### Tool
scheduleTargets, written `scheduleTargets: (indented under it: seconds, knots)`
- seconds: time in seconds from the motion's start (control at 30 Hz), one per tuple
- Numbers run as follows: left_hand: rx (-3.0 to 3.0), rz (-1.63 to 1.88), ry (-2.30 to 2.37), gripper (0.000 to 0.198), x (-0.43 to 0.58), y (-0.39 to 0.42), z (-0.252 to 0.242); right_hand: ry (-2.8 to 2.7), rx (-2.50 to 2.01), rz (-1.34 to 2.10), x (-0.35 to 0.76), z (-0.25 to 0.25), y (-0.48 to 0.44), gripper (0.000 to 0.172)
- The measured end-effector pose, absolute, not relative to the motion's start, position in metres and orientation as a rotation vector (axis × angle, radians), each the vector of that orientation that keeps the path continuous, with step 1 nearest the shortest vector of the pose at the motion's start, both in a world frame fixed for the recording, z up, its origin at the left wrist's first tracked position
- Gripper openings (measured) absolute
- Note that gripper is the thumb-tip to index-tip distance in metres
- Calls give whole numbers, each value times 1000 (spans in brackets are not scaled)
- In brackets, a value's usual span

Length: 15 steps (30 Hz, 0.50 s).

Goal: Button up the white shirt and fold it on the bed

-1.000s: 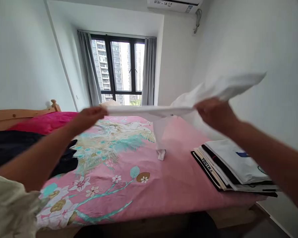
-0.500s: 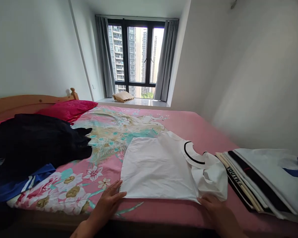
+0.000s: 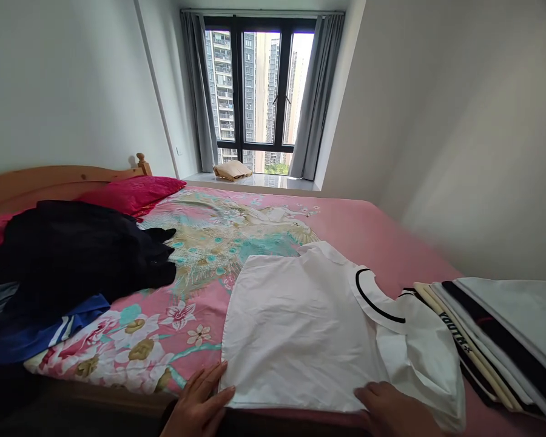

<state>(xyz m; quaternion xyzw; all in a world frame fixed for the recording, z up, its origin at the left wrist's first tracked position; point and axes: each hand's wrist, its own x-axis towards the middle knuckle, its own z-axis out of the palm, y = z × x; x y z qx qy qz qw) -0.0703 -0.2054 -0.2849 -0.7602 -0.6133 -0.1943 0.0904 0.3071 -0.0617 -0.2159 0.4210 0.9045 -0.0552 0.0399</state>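
Note:
A white short-sleeved shirt lies spread sideways on the bed, its hem toward the left and its black-trimmed collar toward the right. My left hand is at the near hem corner, thumb over the cloth and fingers along the edge. Farther right, my right hand grips the near side of the shirt below the sleeve, fingertips pressed together. The puffed near sleeve bulges out beyond that hand, creased and partly folded.
A stack of folded clothes sits right of the shirt. Dark clothing is heaped at left, over a blue garment. Behind are a red pillow, a wooden headboard and a window. The patterned bedsheet ends at the near edge.
Both hands have drawn the shirt toward me, bringing its near side close to the bed's edge. The view has shifted slightly, with the folded stack now farther right.

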Motion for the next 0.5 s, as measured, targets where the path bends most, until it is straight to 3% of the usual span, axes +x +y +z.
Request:
scheduleTargets:
  seconds: [0.17, 0.3, 0.37, 0.5]
  knots:
    - [-1999, -949, -2427, 43, -69, -188, -282, 3190, 1087, -348, 228, -205, -58, 34]
    - [-1652, -1226, -2820, 50, -79, -153, -278, 3561, 804, -146, 154, -256, -52, 47]
    - [-1621, -1274, -2867, 47, -86, -136, -272, 3731, 757, 38, 114, -293, -55, 33]
    - [-1693, -1370, -2909, 37, -98, -115, -263, 3812, 789, 35, 61, -350, -70, 18]
